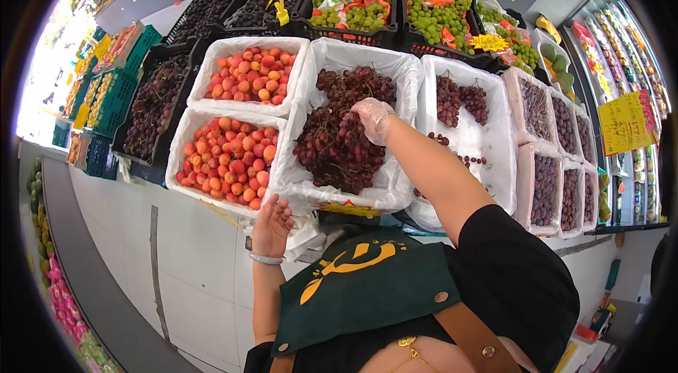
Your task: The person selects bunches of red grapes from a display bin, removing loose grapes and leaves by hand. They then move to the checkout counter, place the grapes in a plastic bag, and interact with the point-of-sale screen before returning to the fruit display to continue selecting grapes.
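My right hand [374, 120], in a clear plastic glove, reaches into a liner-covered white foam box [405, 63]. Its fingers close on a bunch of dark red grapes [350, 129] in the middle of the pile; the fingertips are partly hidden among the berries. More red grapes [356, 84] lie behind that bunch. My left hand [271, 227] is bare and holds nothing, palm turned up with the fingers loosely apart. It is just in front of the near box of orange-red plum-like fruit [230, 161]. A pale bangle circles the left wrist.
To the right, a lined foam box [500, 124] holds a few grape bunches and loose berries. Beyond it stand wrapped boxes of dark grapes [545, 190]. Black crates of green grapes [437, 15] line the back. A dark grape crate [153, 103] sits left. Tiled floor [201, 246] shows below.
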Demonstrator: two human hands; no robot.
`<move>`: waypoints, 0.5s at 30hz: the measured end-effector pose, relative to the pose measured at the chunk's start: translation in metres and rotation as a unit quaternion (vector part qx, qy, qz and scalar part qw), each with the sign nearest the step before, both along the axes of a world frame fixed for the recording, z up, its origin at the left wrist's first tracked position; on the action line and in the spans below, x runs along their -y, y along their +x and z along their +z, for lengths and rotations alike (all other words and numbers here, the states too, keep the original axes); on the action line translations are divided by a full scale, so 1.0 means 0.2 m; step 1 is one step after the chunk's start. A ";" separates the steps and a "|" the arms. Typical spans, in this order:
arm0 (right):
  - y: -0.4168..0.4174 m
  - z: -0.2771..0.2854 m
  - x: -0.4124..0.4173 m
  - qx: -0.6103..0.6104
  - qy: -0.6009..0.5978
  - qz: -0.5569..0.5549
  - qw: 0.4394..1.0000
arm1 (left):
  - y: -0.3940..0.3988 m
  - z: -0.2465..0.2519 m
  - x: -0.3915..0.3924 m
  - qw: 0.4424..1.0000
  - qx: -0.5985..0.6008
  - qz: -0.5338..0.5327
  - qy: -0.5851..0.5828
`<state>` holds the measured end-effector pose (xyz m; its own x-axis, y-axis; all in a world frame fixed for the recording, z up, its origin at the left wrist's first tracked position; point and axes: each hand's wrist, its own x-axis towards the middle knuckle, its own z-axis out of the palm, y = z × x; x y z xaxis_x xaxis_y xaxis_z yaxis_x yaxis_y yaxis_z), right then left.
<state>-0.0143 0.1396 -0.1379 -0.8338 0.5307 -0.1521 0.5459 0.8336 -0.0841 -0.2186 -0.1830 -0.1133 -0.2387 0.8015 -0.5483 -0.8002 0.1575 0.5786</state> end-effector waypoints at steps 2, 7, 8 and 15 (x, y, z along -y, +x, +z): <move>-0.05 -0.03 -0.02 0.104 -0.008 -0.057 0.993 | -0.03 0.01 -0.03 1.000 -0.002 -0.017 0.001; -0.07 0.04 -0.11 0.285 0.073 0.080 0.952 | -0.08 0.05 -0.14 0.996 -0.030 -0.078 0.017; 0.04 -0.18 -0.20 0.232 0.139 0.107 0.957 | -0.08 0.08 -0.19 0.993 -0.040 -0.103 0.034; 0.63 0.86 0.42 -0.445 -0.398 -0.357 0.719 | 0.25 0.31 -0.46 0.952 -0.126 -0.261 0.093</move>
